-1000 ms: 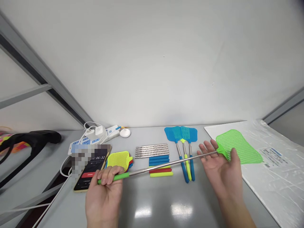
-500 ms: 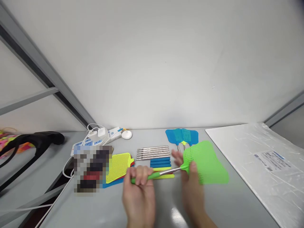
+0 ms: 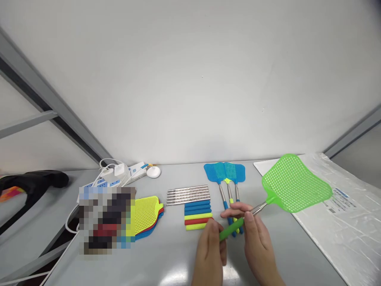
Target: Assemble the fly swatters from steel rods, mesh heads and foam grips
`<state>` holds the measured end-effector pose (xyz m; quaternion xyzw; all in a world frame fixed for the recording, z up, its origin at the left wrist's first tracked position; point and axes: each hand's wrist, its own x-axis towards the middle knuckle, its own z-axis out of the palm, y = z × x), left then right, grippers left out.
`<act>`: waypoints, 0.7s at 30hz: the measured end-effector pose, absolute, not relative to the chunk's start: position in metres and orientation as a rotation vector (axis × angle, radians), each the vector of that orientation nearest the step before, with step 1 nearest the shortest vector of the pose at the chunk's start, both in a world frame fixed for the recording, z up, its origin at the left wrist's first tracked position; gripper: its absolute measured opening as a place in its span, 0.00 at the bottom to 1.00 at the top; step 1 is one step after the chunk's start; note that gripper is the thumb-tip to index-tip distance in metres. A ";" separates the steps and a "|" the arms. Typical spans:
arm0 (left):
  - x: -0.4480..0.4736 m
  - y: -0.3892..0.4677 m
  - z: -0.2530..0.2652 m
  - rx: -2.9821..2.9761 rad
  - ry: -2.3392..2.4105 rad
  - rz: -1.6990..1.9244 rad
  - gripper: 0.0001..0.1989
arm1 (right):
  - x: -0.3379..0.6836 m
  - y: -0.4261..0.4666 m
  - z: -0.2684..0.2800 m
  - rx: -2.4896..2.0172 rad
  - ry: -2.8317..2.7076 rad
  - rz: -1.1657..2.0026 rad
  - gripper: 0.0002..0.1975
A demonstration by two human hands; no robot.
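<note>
A green fly swatter (image 3: 296, 184) with a perforated head, metal rod and green grip is held between my two hands, its head up to the right. My left hand (image 3: 209, 250) is closed around the lower end of the grip. My right hand (image 3: 258, 242) pinches the swatter where rod and grip meet, some fingers extended. Behind my hands lie whole fly swatters, two blue (image 3: 212, 172) and a yellow one (image 3: 227, 180) between them. Left of these are several metal rods (image 3: 188, 194) and a row of blue, yellow and red grips (image 3: 197, 221).
A stack of loose swatter heads (image 3: 145, 214), yellow on top, lies at the left beside a pixelated patch. Behind it are a power strip (image 3: 135, 171) with white cables and a round white device (image 3: 153, 172). A white wrapped panel (image 3: 321, 222) covers the right side.
The swatter has moved right, its head now over the panel. My left hand has shifted right to the grip's end, and my right hand now pinches the shaft near the grip.
</note>
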<state>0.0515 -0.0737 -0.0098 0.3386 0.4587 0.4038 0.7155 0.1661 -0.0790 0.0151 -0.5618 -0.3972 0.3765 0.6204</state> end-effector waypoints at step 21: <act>0.060 -0.058 0.002 1.664 1.009 0.660 0.22 | 0.195 -0.055 0.017 -2.118 -1.646 0.481 0.23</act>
